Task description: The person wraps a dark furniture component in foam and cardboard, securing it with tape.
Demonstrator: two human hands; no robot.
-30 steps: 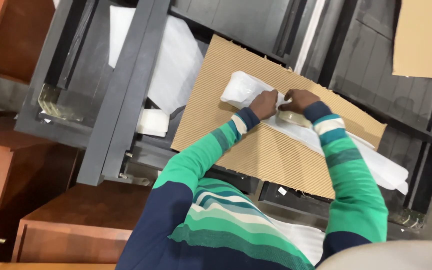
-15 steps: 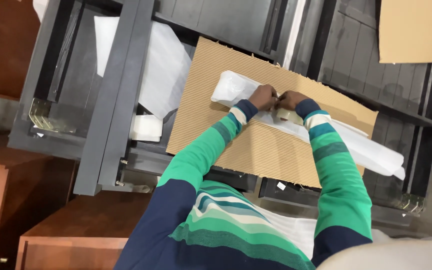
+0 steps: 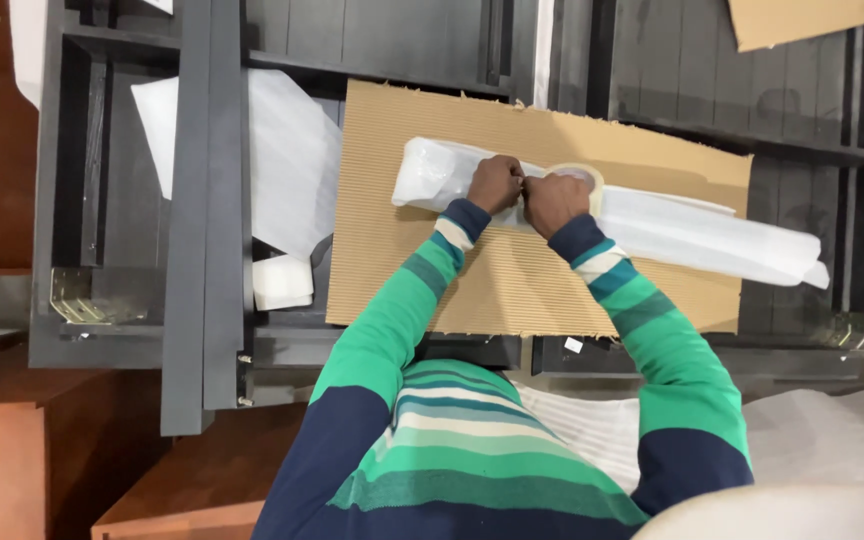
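Both hands meet mid-sheet on the corrugated cardboard (image 3: 512,280), left hand (image 3: 495,184) pinching the tape end, right hand (image 3: 556,203) gripping the tape roll (image 3: 584,178) over the white wrapped bundle (image 3: 692,235) — a slack pull could wrinkle the tape.

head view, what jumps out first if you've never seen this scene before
Two hands meet at the centre: the left hand and the right hand, which holds a tape roll, both on a long white wrapped bundle. The bundle lies across a corrugated cardboard sheet set on a dark grey furniture frame.
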